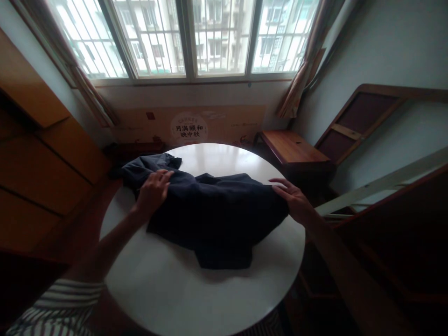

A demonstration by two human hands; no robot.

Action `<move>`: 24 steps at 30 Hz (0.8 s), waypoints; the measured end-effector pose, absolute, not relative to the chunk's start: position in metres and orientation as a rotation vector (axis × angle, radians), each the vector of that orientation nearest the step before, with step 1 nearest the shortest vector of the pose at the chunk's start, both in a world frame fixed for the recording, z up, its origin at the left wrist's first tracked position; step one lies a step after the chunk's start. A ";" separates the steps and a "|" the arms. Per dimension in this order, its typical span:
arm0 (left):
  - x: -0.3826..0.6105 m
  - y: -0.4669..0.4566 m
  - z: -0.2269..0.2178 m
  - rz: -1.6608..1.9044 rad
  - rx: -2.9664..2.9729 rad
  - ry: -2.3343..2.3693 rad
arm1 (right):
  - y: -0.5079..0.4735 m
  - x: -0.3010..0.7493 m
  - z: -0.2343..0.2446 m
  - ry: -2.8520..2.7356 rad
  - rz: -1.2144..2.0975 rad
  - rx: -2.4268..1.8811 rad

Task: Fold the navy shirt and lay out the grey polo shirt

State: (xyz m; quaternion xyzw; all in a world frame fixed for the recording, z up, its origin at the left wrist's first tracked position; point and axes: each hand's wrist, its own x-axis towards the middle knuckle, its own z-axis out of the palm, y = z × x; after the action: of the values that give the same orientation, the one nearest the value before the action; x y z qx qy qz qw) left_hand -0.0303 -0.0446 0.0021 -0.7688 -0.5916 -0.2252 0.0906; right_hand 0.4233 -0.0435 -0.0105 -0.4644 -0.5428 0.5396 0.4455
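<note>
A dark navy garment (210, 200), possibly a jacket or shirt, lies across a round white table (206, 298). One bunched part of it spreads over the table's far left edge, and a short flap points toward me at the front. My left hand (154, 189) is on the upper left of the cloth, its fingers bent and gathered on the fabric. At the right end, my right hand (292, 198) grips the garment's edge between thumb and fingers, the index finger reaching out above it. The cloth hides some of the right fingertips.
Beyond the table stand a long printed box panel (224, 123) and a barred window (189, 42) with curtains. A wooden side table (297, 147) is at the back right, near a leaning wooden frame (357, 121). Orange-brown cabinets (45, 172) line the left side.
</note>
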 end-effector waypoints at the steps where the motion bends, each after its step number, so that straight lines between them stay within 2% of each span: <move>1: -0.018 -0.053 -0.006 -0.685 -2.466 -1.563 | -0.048 0.427 -0.011 -1.312 1.434 -1.135; 5: 0.012 -0.092 -0.030 -0.453 -3.102 -0.958 | -0.066 0.432 -0.017 -1.483 1.735 -1.130; 9: -0.007 -0.118 -0.044 -0.271 -3.198 -0.893 | -0.080 0.443 -0.023 -1.767 1.630 -1.156; 13: -0.032 -0.118 -0.043 -0.406 -3.197 -0.959 | -0.069 0.449 -0.019 -1.681 1.573 -1.139; 16: -0.033 -0.079 -0.012 -0.699 -3.058 -1.323 | -0.025 0.433 0.002 -1.392 1.420 -1.000; 20: -0.020 0.027 0.058 -0.851 -2.592 -1.701 | 0.065 0.392 0.041 -1.238 1.225 -0.913; 24: 0.004 0.093 0.096 -0.927 -2.165 -1.865 | 0.112 0.359 0.051 -1.336 1.077 -1.139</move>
State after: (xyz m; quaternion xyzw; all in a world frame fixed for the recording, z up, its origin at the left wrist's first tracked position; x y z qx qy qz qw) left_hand 0.0041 0.0935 0.0958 -0.7191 -0.6192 -0.3078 0.0687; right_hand 0.3586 0.1117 0.0513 -0.4740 -0.5561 0.4482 0.5149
